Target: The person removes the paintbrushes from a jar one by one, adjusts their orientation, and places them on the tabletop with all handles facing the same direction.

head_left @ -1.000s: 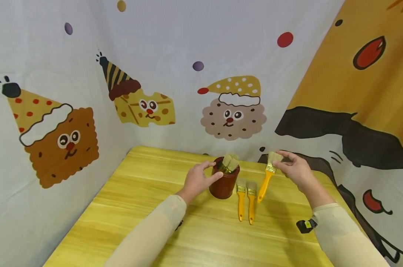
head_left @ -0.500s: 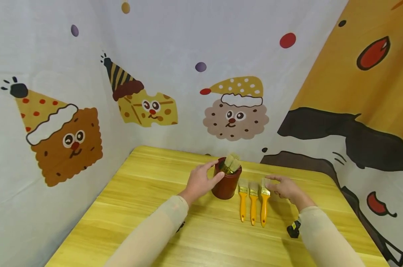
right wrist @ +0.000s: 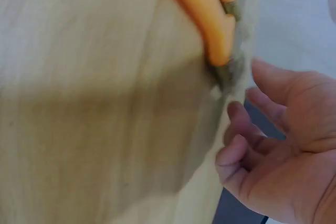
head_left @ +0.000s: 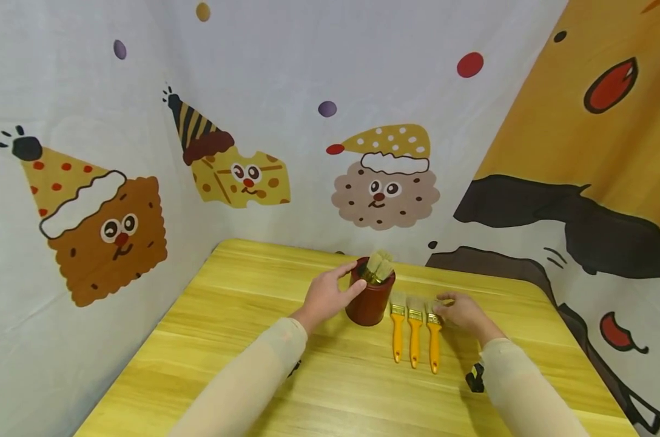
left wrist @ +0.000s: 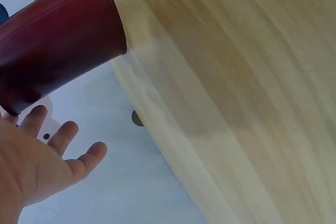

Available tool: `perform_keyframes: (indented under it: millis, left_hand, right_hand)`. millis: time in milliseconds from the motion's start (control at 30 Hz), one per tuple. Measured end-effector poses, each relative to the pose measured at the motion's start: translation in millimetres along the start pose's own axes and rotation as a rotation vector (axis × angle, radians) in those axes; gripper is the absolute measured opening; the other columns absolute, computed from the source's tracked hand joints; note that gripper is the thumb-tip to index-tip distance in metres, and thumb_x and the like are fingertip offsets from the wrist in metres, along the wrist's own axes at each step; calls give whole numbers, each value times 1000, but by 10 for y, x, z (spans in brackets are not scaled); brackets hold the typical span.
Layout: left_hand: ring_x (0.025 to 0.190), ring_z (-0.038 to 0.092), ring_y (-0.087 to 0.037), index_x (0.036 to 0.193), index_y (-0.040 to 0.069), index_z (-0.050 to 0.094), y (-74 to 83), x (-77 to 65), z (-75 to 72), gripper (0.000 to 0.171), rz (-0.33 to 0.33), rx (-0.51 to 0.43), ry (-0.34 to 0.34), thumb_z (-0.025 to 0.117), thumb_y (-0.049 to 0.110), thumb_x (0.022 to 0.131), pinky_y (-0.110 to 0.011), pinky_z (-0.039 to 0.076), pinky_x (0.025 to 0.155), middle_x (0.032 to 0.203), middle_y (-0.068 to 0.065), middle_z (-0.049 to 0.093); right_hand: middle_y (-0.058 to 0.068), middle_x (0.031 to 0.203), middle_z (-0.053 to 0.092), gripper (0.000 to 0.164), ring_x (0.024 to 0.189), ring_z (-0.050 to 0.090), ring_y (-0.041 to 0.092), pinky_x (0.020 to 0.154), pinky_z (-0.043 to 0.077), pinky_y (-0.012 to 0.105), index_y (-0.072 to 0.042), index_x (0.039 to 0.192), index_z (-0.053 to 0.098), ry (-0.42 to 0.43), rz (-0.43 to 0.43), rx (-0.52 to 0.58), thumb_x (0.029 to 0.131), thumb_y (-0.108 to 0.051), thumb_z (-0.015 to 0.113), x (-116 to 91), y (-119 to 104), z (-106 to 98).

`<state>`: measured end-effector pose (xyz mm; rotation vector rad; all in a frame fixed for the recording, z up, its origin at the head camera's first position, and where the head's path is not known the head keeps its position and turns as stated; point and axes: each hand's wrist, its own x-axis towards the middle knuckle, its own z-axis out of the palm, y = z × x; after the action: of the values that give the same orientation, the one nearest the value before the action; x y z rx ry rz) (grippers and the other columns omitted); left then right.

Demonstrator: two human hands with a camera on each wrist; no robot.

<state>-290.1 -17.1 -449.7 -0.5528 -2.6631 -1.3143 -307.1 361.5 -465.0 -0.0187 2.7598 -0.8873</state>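
Three paintbrushes (head_left: 415, 337) with orange handles lie side by side on the yellow wooden table (head_left: 199, 346), bristles away from the person and handles toward them. There is one dark red pot (head_left: 369, 308), standing up just left of the row. It has more brushes (head_left: 378, 267) in it, bristles up; I can count at least two tops, but they are bunched, so I can't tell how many there are.

The left hand (head_left: 326, 297) is at the pot, its thumb and first finger spread apart and resting against the rim. The left wrist view shows other fingers spread in the air. The right hand (head_left: 463, 312) is by the bristles of the right-most brush (head_left: 434, 343). Its fingers are loosely bent and pinch nothing; I can't tell if the tips touch the bristles. Three party-hat snacks are on the cloth (head_left: 275, 97) behind.
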Motion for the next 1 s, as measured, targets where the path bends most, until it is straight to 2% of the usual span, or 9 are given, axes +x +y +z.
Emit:
perform_keyframes:
  millis: [100, 200, 233, 333, 433, 500, 567, 667, 1000]
  left_hand:
    - [75, 68, -22, 161, 32, 50, -16, -6, 12, 69, -9, -32, 5, 59, 67, 103, -45, 55, 102, 159, 1, 59]
    - [131, 68, -26, 161, 31, 51, -29, -6, 20, 68, -9, -52, 13, 60, 65, 103, -50, 52, 114, 160, 2, 58]
    - [131, 68, -25, 161, 32, 51, -34, -3, 23, 67, -10, -57, 13, 60, 65, 103, -49, 55, 110, 160, 1, 59]
    - [76, 69, -21, 160, 31, 52, -45, 3, 28, 66, -4, -65, 18, 62, 63, 103, -43, 60, 82, 159, -1, 60]
    - [47, 31, -16, 159, 31, 54, -50, 5, 32, 65, 5, -55, 25, 62, 63, 103, -36, 49, 68, 158, -1, 60]
    - [57, 55, -12, 158, 29, 55, -43, 5, 38, 65, 10, -45, 33, 63, 63, 103, -36, 57, 81, 157, 0, 61]
    - [90, 74, -16, 158, 27, 56, -33, 8, 44, 65, 9, -39, 36, 63, 63, 103, -41, 58, 100, 157, 0, 61]
    - [145, 59, -23, 157, 27, 55, -17, 16, 60, 67, 1, -32, 39, 62, 64, 102, -50, 51, 117, 158, 0, 61]
    - [143, 61, -23, 156, 26, 56, -33, -13, 119, 67, 6, -47, 63, 63, 65, 101, -51, 54, 113, 155, 1, 63]
  right_hand:
    - [35, 150, 56, 57, 132, 59, 52, 103, 54, 62, 1, 157, 49, 49, -29, 38, 113, -35, 55, -1, -121, -45]
    - [30, 150, 58, 56, 133, 59, 49, 104, 53, 63, -3, 157, 51, 109, -115, 76, 114, -40, 53, -12, -328, -87]
    - [28, 149, 60, 56, 134, 59, 47, 105, 53, 62, -6, 157, 53, 123, -145, 94, 113, -42, 54, -22, -409, -92]
    - [19, 146, 65, 54, 131, 63, 40, 106, 55, 58, -13, 153, 59, 159, -240, 136, 111, -47, 57, -65, -674, -76]
    - [14, 138, 71, 50, 119, 67, 32, 95, 59, 47, -16, 148, 64, 194, -322, 167, 109, -46, 61, -125, -939, -7]
    - [13, 133, 74, 47, 108, 67, 27, 85, 58, 37, -15, 145, 66, 239, -375, 165, 108, -43, 64, -157, -1092, 59]
    - [12, 129, 76, 44, 101, 64, 25, 76, 54, 32, -15, 142, 69, 291, -405, 151, 106, -40, 69, -183, -1202, 131]
    - [11, 126, 78, 42, 98, 65, 24, 70, 53, 27, -15, 140, 70, 363, -430, 117, 104, -36, 73, -204, -1294, 228]
    - [10, 117, 80, 44, 101, 68, 29, 73, 55, 34, -14, 139, 71, 438, -439, 57, 100, -30, 79, -170, -1467, 457]
